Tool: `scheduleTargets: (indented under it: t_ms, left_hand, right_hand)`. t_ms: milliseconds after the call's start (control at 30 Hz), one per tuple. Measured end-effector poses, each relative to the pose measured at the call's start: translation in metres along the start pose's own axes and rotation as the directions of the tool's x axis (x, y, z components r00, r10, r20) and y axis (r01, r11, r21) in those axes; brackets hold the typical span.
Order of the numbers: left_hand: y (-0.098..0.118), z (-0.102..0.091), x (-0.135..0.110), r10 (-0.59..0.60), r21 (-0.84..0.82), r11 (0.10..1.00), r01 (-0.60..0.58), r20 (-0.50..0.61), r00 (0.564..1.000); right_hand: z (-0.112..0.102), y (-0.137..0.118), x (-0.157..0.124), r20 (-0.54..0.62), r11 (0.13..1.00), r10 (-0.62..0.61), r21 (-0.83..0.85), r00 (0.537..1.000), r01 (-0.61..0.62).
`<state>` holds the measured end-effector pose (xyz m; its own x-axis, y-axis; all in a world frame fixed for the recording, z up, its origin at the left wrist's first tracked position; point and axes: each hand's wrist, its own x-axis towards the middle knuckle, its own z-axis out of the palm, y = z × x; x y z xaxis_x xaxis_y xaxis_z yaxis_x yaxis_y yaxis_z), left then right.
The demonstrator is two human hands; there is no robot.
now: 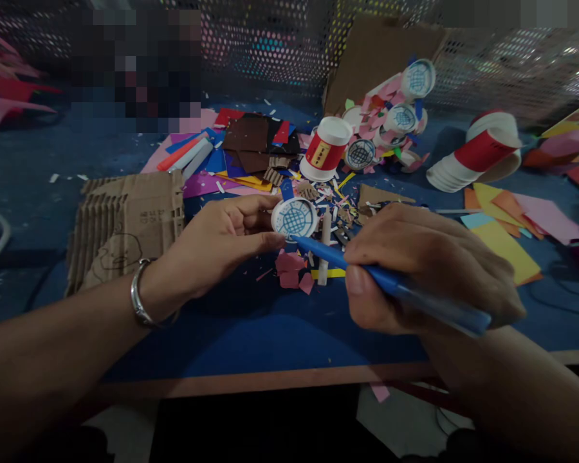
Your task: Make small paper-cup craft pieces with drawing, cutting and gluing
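Right hand [434, 270] grips blue marker [400, 288], tip on cup [294, 217] at ten o'clock; left hand [222, 241] pinches that cup; risk: light cup may twist, smearing its grid.

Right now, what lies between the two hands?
In the head view: the blue pen reaching the cup, and beneath it pink paper scraps, a white paper roll and a yellow strip on the table.

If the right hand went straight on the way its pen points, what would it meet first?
The cup held by the left hand: the pen tip in the right hand sits at the lower edge of its blue-gridded base, probably touching, though depth is unclear.
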<state>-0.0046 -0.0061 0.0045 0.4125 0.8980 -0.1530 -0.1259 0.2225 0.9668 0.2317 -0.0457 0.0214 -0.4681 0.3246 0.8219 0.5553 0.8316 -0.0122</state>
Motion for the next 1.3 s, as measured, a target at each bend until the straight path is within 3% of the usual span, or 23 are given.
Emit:
scheduleTargets:
  t_ms: [367, 467, 667, 967, 1167, 1300]
  left_hand:
    - [0.0017, 0.0022, -0.0014, -0.017, -0.044, 0.999, 0.015, -0.046, 0.999]
    - [0.001, 0.0023, -0.0017, 0.011, -0.06, 0.998, -0.014, -0.051, 0.999]
    - [0.001, 0.0022, -0.0012, 0.011, -0.021, 1.0, -0.012, -0.04, 0.999]
    - [0.001, 0.0034, -0.0015, 0.014, -0.045, 0.999, -0.016, -0.042, 0.999]
    - [0.0008, 0.0031, -0.0006, 0.037, -0.044, 0.998, -0.04, -0.068, 0.997]
    - [0.0012, 0.0029, -0.0003, 0.052, -0.009, 0.999, -0.053, -0.067, 0.996]
  right_hand:
    - [0.0013, 0.0031, 0.0055, 0.023, 1.0, 0.01, 0.004, 1.0, -0.01]
    - [0.0007, 0.003, 0.0071, -0.007, 0.999, -0.047, 0.026, 0.999, 0.047]
    - [0.0002, 0.0024, 0.0039, 0.011, 1.0, 0.019, 0.005, 1.0, -0.019]
    - [0.0003, 0.0029, 0.0054, 0.024, 1.0, 0.013, 0.022, 1.0, -0.014]
    - [0.0034, 0.0044, 0.0091, -0.097, 0.994, -0.096, 0.035, 0.991, 0.1]
    - [0.0, 0.0026, 0.0076, -0.006, 1.0, 0.011, 0.009, 1.0, -0.011]
